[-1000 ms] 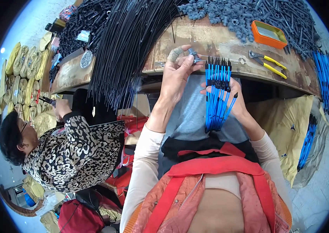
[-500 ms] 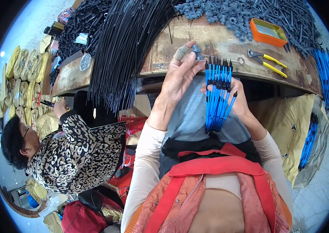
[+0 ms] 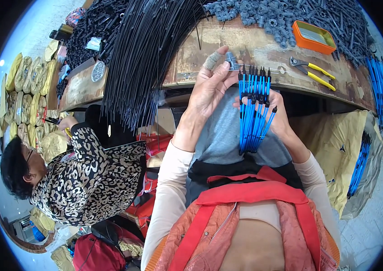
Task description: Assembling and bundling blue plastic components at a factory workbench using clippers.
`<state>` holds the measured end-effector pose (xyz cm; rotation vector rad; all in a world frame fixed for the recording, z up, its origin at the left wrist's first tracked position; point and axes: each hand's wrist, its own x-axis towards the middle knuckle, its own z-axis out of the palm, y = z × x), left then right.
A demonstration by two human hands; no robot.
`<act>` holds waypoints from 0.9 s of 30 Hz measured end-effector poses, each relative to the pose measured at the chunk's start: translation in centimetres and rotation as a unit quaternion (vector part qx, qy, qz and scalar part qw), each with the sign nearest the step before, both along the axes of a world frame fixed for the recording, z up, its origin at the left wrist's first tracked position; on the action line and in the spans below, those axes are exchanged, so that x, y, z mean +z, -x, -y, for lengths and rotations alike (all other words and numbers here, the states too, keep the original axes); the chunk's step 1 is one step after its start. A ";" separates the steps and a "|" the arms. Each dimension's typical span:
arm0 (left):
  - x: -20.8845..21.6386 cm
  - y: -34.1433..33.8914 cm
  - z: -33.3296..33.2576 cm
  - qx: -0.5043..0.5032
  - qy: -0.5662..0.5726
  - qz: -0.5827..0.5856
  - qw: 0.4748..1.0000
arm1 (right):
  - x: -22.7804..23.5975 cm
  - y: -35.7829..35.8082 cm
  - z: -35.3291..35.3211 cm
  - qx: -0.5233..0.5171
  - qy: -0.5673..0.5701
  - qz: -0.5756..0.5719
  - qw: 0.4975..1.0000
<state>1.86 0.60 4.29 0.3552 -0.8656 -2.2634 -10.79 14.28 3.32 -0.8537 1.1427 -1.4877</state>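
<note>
My left hand point(image 3: 209, 86), its index finger wrapped in tape, pinches a small grey ribbed plastic fitting point(image 3: 231, 58) between finger and thumb at the table's front edge. A thin wire point(image 3: 258, 70) runs from beside that fitting toward the right, past the tops of several blue rods with black tips point(image 3: 254, 122). These rods hang in a fanned bundle over my lap. Behind them, my right hand point(image 3: 278, 110) is closed around the bundle from the right; the rods partly cover its fingers.
On the wooden table point(image 3: 187, 58) lie yellow-handled pliers point(image 3: 312, 72), an orange box point(image 3: 313, 38), grey fittings point(image 3: 273, 18) and long black rods point(image 3: 141, 58). More blue rods point(image 3: 379, 95) hang at the right edge. A co-worker point(image 3: 78, 171) sits on the left.
The grey fitting has turned in my left fingers and leans differently. My right hand and the blue bundle have hardly moved. The co-worker's hand has shifted slightly, and something yellow shows in it.
</note>
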 end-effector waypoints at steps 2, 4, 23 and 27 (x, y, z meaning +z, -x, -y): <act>0.4 0.0 -0.1 -0.002 -0.006 0.002 1.000 | 0.0 0.0 0.1 -0.002 -0.003 0.005 1.000; 0.3 0.0 0.0 -0.004 -0.011 0.004 1.000 | 0.0 0.1 0.0 -0.001 -0.010 0.002 1.000; 0.2 0.2 0.4 0.004 -0.015 0.019 1.000 | 0.4 0.3 0.4 0.004 -0.014 0.019 1.000; 0.1 0.3 0.4 -0.001 -0.056 0.028 0.998 | 0.7 0.3 0.5 0.004 -0.031 0.020 0.999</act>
